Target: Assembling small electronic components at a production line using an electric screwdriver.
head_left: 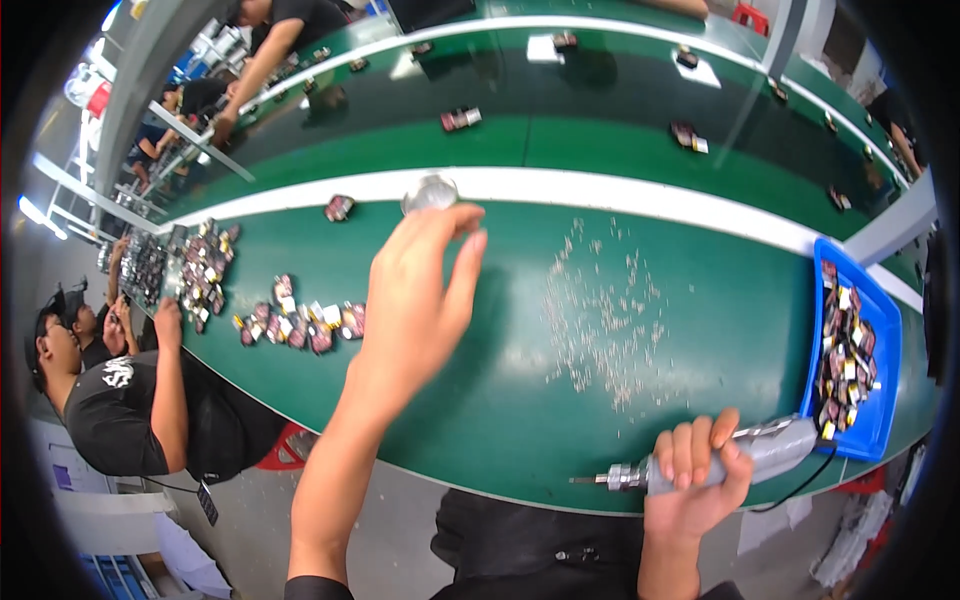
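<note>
Left hand [420, 300] pinches a small silvery part [430, 192]; right hand [695, 475] grips an electric screwdriver [700, 462]
Screwdriver lies at the green table's near edge [480, 485]; scattered screws [605, 320] between hands and blue tray [885, 345]

Small silvery object [430, 192] at left hand [420, 290] fingertips, blurred; scattered specks [605, 310] too small to identify

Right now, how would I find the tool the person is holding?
Start at the long green table and follow its near edge to the blue tray on the right. Just left of it, the right hand grips a grey screwdriver, lying sideways with its thin metal tip pointing left, unlike the small dark parts scattered around.
</note>
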`<state>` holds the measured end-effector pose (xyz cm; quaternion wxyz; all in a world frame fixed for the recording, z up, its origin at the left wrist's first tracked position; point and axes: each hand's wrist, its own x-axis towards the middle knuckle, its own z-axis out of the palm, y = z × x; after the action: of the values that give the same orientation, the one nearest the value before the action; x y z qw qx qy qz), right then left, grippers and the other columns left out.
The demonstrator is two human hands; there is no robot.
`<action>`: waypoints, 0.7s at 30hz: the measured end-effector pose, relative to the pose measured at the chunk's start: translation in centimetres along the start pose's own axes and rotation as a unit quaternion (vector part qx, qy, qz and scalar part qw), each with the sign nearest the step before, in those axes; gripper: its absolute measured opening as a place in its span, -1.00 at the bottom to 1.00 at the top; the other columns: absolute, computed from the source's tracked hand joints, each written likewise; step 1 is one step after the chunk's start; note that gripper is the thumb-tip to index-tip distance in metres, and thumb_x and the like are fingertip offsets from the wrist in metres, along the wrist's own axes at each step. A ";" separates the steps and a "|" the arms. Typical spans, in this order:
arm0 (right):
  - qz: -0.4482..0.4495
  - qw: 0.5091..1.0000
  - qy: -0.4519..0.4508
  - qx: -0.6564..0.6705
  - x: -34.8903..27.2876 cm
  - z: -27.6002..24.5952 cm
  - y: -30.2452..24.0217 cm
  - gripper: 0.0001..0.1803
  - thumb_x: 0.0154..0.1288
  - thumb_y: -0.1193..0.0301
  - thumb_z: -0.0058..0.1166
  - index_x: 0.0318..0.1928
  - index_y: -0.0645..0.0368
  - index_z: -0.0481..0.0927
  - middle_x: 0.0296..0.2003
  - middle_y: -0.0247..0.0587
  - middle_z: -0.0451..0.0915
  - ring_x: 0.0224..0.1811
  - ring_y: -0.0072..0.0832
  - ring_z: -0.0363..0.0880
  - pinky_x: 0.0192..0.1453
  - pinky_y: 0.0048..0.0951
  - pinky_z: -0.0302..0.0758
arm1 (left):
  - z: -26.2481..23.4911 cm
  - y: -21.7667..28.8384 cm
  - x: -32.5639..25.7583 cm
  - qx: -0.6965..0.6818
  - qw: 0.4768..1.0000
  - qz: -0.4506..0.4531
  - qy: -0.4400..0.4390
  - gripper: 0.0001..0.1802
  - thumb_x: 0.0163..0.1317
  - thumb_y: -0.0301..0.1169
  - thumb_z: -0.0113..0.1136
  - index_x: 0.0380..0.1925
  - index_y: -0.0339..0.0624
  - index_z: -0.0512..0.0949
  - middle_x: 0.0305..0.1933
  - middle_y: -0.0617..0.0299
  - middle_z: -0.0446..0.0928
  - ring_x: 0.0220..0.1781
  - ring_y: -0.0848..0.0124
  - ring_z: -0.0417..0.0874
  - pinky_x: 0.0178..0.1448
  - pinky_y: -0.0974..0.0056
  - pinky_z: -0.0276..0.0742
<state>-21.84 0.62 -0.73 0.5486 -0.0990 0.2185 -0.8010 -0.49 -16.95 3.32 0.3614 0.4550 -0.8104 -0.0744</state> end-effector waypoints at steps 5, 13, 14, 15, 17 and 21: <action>0.007 1.000 -0.007 -0.008 -0.9 0.3 0.7 -0.87 0.23 0.39 -0.12 -0.35 0.14 0.25 -0.71 -0.40 0.18 -0.68 -0.58 0.19 -0.48 -0.45 0.27 | 3.1 -9.1 8.6 0.181 0.982 -0.055 0.003 -0.65 0.14 -0.38 0.22 -0.13 -0.33 0.40 -0.15 -0.09 0.48 -0.07 -0.02 0.50 -0.04 0.00 0.48; 0.067 0.997 -0.043 0.014 -0.7 0.5 -0.3 -0.82 0.29 0.33 0.01 -0.28 0.14 0.35 -0.61 -0.36 0.23 -0.55 -0.53 0.20 -0.34 -0.45 0.20 | 7.2 -13.8 13.1 0.213 0.967 -0.132 -0.040 -0.56 0.07 -0.32 0.30 -0.16 -0.40 0.42 -0.11 -0.25 0.45 0.00 -0.13 0.48 0.04 -0.04 0.49; 0.075 0.996 -0.044 0.015 -0.7 0.5 -0.3 -0.81 0.29 0.32 0.02 -0.28 0.15 0.35 -0.61 -0.35 0.23 -0.55 -0.52 0.20 -0.34 -0.45 0.20 | 7.0 -14.6 13.3 0.213 0.970 -0.108 -0.038 -0.60 0.07 -0.34 0.29 -0.19 -0.41 0.45 -0.12 -0.25 0.46 0.00 -0.13 0.47 0.05 -0.03 0.48; 0.081 0.996 -0.044 0.015 -0.6 0.4 -0.2 -0.80 0.29 0.32 0.03 -0.28 0.15 0.35 -0.60 -0.35 0.23 -0.54 -0.52 0.20 -0.34 -0.45 0.20 | 6.9 -15.3 13.3 0.214 0.970 -0.102 -0.049 -0.68 0.09 -0.44 0.23 -0.19 -0.43 0.50 -0.11 -0.22 0.48 0.01 -0.10 0.46 0.11 0.01 0.44; 0.088 0.995 -0.045 0.018 -0.5 0.7 -0.2 -0.80 0.29 0.32 0.03 -0.28 0.15 0.35 -0.60 -0.35 0.23 -0.54 -0.52 0.20 -0.35 -0.45 0.19 | 5.9 -16.9 13.1 0.203 0.976 -0.062 -0.045 -0.69 0.10 -0.48 0.20 -0.16 -0.44 0.50 -0.09 -0.20 0.48 0.02 -0.08 0.46 0.13 0.03 0.43; 0.097 0.994 -0.043 0.016 -1.0 0.7 -0.7 -0.80 0.29 0.32 0.03 -0.28 0.15 0.35 -0.60 -0.35 0.23 -0.53 -0.52 0.20 -0.35 -0.45 0.19 | 3.4 -14.4 11.1 0.150 0.988 -0.002 -0.041 -0.68 0.14 -0.58 0.12 -0.08 -0.46 0.50 -0.01 -0.12 0.47 0.06 -0.01 0.45 0.18 0.10 0.40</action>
<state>-21.75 1.57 0.27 0.6342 -0.1026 0.1907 -0.7422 3.54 -34.78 0.12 0.2555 0.5021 -0.8258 0.0284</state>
